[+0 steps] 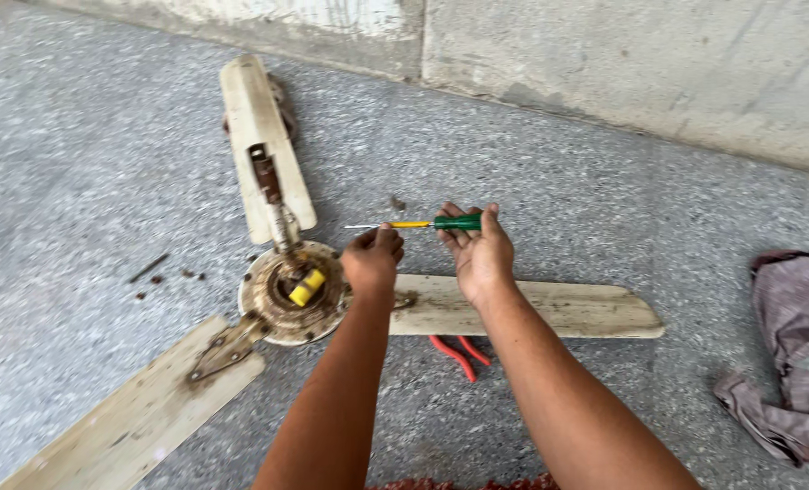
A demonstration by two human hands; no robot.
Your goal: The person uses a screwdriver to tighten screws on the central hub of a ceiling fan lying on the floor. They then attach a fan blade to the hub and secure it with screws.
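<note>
- R hand wraps green handle of screwdriver, held level above fan hub.
- L hand pinches its shaft.
- Tip: seat blade square in screw w/ L fingers guiding, then turn; pliers near.

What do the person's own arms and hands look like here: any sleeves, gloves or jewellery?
Both forearms are bare, with no sleeves in view. The left hand and right hand are ungloved, with no watch, bracelet or ring visible. The fingers are bare too.
</note>
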